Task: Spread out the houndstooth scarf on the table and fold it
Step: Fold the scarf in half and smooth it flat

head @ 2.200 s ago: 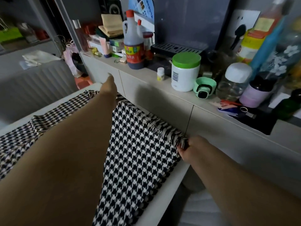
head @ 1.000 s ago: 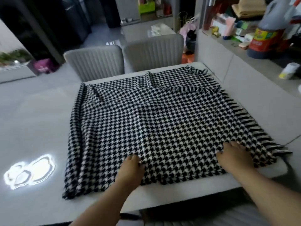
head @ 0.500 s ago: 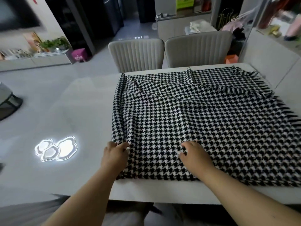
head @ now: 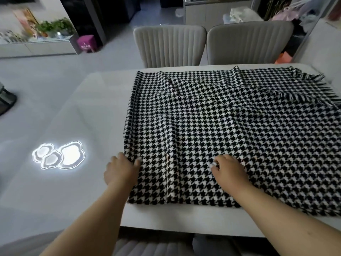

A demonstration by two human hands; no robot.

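The black-and-white houndstooth scarf (head: 230, 130) lies spread over the right part of the white table (head: 88, 111). It is doubled over, and its fringed ends lie at the far right. A lengthwise crease runs through it near the left side. My left hand (head: 120, 170) is at the scarf's left edge near the front, thumb on top of the cloth and fingers curled at the edge. My right hand (head: 228, 171) rests on the scarf a little to the right, its curled fingertips pinching the fabric.
Two grey ribbed chairs (head: 169, 45) (head: 249, 43) stand at the table's far side. A bright lamp reflection (head: 59, 155) shines on the bare left part of the table. A grey seat (head: 147, 246) is below the near edge.
The view swung from the cluttered counter to the table. Both hands let go of the fringed end and moved left along the scarf's near part to its left edge.
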